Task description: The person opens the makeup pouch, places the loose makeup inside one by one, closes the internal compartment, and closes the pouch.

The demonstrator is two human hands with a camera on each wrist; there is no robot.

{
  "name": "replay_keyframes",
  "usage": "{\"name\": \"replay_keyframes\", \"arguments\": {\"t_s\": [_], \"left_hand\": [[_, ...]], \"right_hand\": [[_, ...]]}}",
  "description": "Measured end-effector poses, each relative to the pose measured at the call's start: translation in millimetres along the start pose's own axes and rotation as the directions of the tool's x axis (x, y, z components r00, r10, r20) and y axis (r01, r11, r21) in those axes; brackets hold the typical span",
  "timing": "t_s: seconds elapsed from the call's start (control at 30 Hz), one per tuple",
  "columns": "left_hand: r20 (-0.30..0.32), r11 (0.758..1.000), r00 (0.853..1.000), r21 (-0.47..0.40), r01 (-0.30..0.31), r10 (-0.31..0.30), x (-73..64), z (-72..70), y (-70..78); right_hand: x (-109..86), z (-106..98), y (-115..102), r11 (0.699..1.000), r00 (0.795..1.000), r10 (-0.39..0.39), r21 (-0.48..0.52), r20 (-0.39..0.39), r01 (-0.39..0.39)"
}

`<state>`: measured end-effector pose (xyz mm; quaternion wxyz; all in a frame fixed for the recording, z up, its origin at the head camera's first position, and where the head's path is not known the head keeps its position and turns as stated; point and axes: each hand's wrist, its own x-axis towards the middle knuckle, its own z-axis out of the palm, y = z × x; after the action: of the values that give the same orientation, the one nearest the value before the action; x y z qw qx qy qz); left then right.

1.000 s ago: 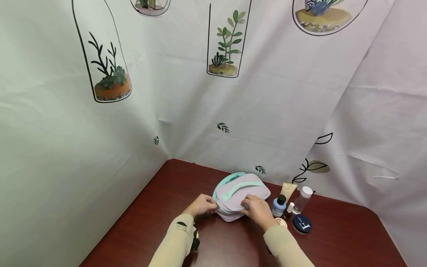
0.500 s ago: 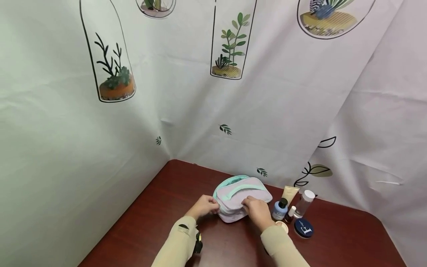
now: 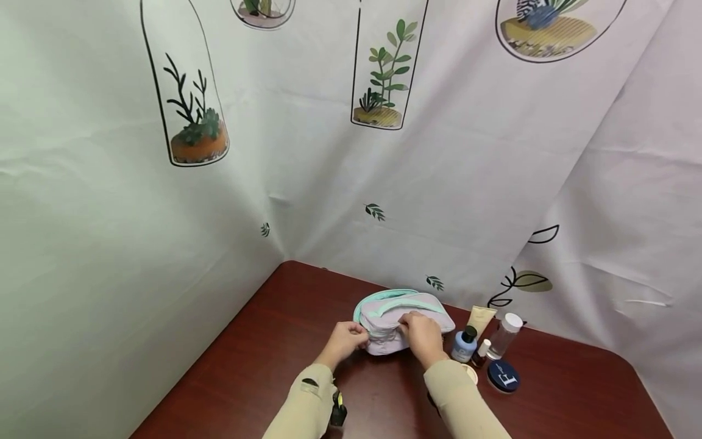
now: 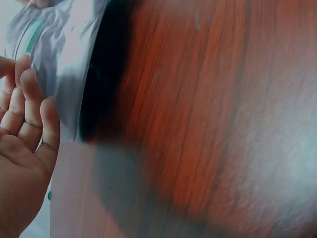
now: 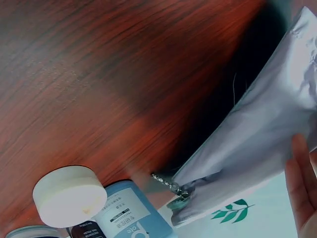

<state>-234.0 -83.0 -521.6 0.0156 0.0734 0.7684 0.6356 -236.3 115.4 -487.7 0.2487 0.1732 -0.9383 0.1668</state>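
A pale lilac cosmetic bag (image 3: 386, 346) with teal trim and a teal handle (image 3: 406, 301) lies towards the back of the table. My left hand (image 3: 344, 341) pinches at the zipper line on its left front corner; whatever small part sits between those fingertips is hidden. In the left wrist view, the other fingers of the left hand (image 4: 22, 144) extend beside the fabric. My right hand (image 3: 423, 335) holds the upper front edge, its fingers against the cloth in the right wrist view. A metal zipper pull with a chain (image 5: 171, 186) hangs at the bag's other end.
Right of the bag stand a blue bottle (image 3: 464, 347), a cream tube (image 3: 481, 320), a clear white-capped bottle (image 3: 503, 338) and a small dark bottle (image 3: 481, 353). A navy round case (image 3: 503, 376) lies in front. A round white-lidded jar (image 5: 69, 196) is beside my right wrist.
The bag's top has tipped back, so more of its front side shows and the teal-lined opening looks narrower. Both hands stay on it. The head view has shifted slightly.
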Motion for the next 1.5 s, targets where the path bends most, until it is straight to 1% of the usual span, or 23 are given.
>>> {"name": "replay_keyframes", "arguments": {"t_s": [0.1, 0.2, 0.27, 0.33, 0.43, 0.53, 0.57, 0.63, 0.7, 0.8, 0.87, 0.93, 1.0, 1.07, 1.1, 1.13, 1.17, 1.23, 1.27, 1.3, 1.37, 1.43, 1.5], "left_hand": [[-0.041, 1.0, 0.999, -0.027, -0.001, 0.0, -3.8, 8.3, 0.5], [-0.146, 0.998, 0.989, -0.07, -0.007, -0.004, -9.2, 21.1, 2.5], [-0.237, 0.994, 0.971, -0.106, -0.008, -0.018, -14.5, 31.5, 7.3], [-0.322, 0.989, 0.946, -0.145, -0.02, -0.028, -21.2, 42.1, 15.8], [-0.415, 0.981, 0.91, -0.186, -0.058, -0.024, -30.2, 55.1, 27.5], [-0.475, 0.974, 0.88, -0.203, -0.096, -0.013, -29.9, 65.2, 26.3], [-0.486, 0.974, 0.874, -0.204, -0.096, -0.016, -27.4, 68.5, 22.8], [-0.495, 0.974, 0.869, -0.206, -0.097, -0.018, -21.5, 74.1, 14.8], [-0.492, 0.975, 0.87, -0.202, -0.089, -0.022, -16.8, 78.4, 7.8], [-0.464, 0.979, 0.886, -0.187, -0.083, -0.013, -13.9, 81.8, 3.3], [-0.43, 0.985, 0.903, -0.156, -0.068, -0.006, -13.9, 80.4, 3.1], [-0.371, 0.994, 0.929, -0.098, -0.055, 0.015, -14.1, 74.2, 2.9], [-0.285, 0.998, 0.958, -0.044, -0.051, 0.037, -13.8, 61.8, 2.4], [-0.162, 0.998, 0.985, 0.002, -0.058, 0.057, -10.9, 44.8, 2.2], [-0.092, 0.998, 0.994, 0.013, -0.058, 0.059, -9.1, 35.0, 1.6], [-0.027, 0.999, 0.998, 0.02, -0.05, 0.051, -7.4, 24.7, 1.2], [0.031, 0.999, 0.999, 0.025, -0.034, 0.033, -5.9, 14.4, 0.9], [0.103, 0.999, 0.995, 0.049, -0.011, 0.006, -2.6, -4.7, -0.3], [0.116, 0.998, 0.993, 0.064, 0.002, -0.01, -1.1, -12.8, -0.6], [0.112, 0.997, 0.993, 0.076, 0.014, -0.023, 0.5, -19.9, -1.0], [0.079, 0.994, 0.996, 0.101, 0.03, -0.039, 4.0, -30.2, -1.3], [0.044, 0.992, 0.998, 0.118, 0.041, -0.046, 7.6, -35.2, -1.3], [0.023, 0.991, 0.999, 0.129, 0.045, -0.048, 11.3, -35.8, -0.9]], "right_hand": [[1.0, -2, 0, 1.0, 1.0, 0.012, 0.006, 0.009, -0.012], [1.9, -3, 0, 1.0, 1.0, 0.027, 0.014, 0.007, -0.027], [2.5, -3, 0, 0.999, 0.999, 0.034, 0.018, 0.004, -0.034], [3.0, -4, -1, 0.999, 0.999, 0.034, 0.018, 0.006, -0.034], [3.5, -3, -2, 0.999, 0.999, 0.028, 0.019, 0.018, -0.029], [3.5, -2, -3, 0.999, 0.999, 0.029, 0.024, 0.035, -0.03], [3.5, -2, -3, 0.999, 0.999, 0.03, 0.026, 0.04, -0.031], [3.5, -3, -4, 0.999, 0.999, 0.024, 0.035, 0.047, -0.025], [3.5, -4, -4, 0.999, 0.999, 0.008, 0.037, 0.05, -0.01], [2.8, -5, -2, 1.0, 0.999, -0.011, 0.027, 0.048, 0.01], [1.5, -6, 0, 1.0, 0.999, -0.02, 0.014, 0.048, 0.02], [-0.3, -6, 2, 0.999, 0.998, -0.031, 0.009, 0.046, 0.031], [-2.3, -8, 5, 0.999, 0.998, -0.048, 0.011, 0.046, 0.047], [-4.0, -11, 10, 0.998, 0.997, -0.066, 0.021, 0.038, 0.065], [-5.1, -13, 13, 0.997, 0.997, -0.071, 0.028, 0.036, 0.07], [-6.4, -15, 16, 0.996, 0.996, -0.078, 0.038, 0.032, 0.077], [-7.9, -18, 19, 0.996, 0.996, -0.079, 0.049, 0.034, 0.078], [-11.6, -23, 27, 0.994, 0.996, -0.079, 0.072, 0.04, 0.076], [-13.5, -25, 31, 0.993, 0.996, -0.078, 0.088, 0.045, 0.074], [-15.5, -28, 36, 0.993, 0.996, -0.075, 0.101, 0.054, 0.069], [-19.6, -31, 45, 0.99, 0.994, -0.076, 0.123, 0.075, 0.066], [-23.6, -34, 54, 0.986, 0.99, -0.102, 0.144, 0.095, 0.088], [-27.6, -36, 61, 0.978, 0.981, -0.158, 0.156, 0.116, 0.14]]}}
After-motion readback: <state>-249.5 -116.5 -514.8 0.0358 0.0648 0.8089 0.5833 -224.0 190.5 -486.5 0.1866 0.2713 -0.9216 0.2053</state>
